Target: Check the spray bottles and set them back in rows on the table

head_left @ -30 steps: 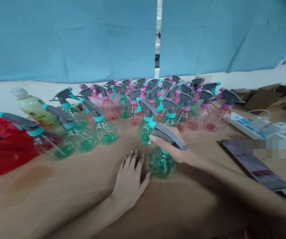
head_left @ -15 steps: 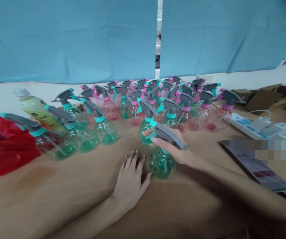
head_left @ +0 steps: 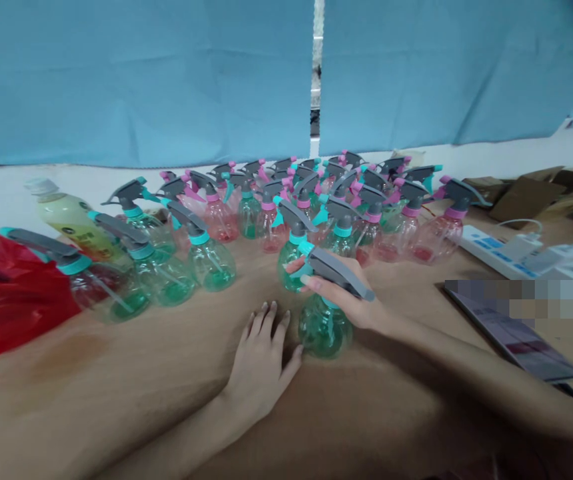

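Observation:
My right hand (head_left: 346,297) is wrapped round the neck of a green spray bottle (head_left: 324,333), under its grey and turquoise trigger head. The bottle stands upright on the wooden table (head_left: 166,387), its nozzle pointing away to the left. Flat on the tabletop just left of it lies my left hand (head_left: 261,360), fingers stretched out and holding nothing. Another green spray bottle (head_left: 291,267) is right behind the held one, partly hidden by my right hand. To the left stands a clear green spray bottle (head_left: 212,263) with a turquoise collar.
Several pink spray bottles (head_left: 439,233) and green ones crowd the table's back. A red plastic bag (head_left: 16,300) and a pale yellow bottle (head_left: 71,217) sit left. At right are a white power strip (head_left: 496,253), a dark flat screen device (head_left: 516,337) and cardboard (head_left: 531,197).

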`<state>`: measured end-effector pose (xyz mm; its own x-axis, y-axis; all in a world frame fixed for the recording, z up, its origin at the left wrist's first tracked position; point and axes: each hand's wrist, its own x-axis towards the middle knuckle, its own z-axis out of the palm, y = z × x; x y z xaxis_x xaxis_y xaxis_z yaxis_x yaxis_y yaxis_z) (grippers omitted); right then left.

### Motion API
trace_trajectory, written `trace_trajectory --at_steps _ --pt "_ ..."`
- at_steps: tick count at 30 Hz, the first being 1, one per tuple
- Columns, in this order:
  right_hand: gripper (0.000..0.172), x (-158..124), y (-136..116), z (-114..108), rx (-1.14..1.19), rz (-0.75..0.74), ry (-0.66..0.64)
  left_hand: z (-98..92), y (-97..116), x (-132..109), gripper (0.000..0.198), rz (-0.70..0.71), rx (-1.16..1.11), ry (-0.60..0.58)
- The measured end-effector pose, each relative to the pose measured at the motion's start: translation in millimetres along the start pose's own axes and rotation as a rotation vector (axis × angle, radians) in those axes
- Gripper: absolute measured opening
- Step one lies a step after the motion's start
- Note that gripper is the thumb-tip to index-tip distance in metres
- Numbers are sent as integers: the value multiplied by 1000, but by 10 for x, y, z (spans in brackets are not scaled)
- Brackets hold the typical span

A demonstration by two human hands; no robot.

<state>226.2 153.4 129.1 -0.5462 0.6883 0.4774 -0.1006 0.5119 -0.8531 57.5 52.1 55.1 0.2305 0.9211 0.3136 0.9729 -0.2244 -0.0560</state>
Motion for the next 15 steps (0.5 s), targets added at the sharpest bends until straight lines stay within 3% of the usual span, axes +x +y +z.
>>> trace_trajectory --at_steps 15 --pt "25 -13 -4 9 -16 -1 5 -28 23 18 51 -14 2 -33"
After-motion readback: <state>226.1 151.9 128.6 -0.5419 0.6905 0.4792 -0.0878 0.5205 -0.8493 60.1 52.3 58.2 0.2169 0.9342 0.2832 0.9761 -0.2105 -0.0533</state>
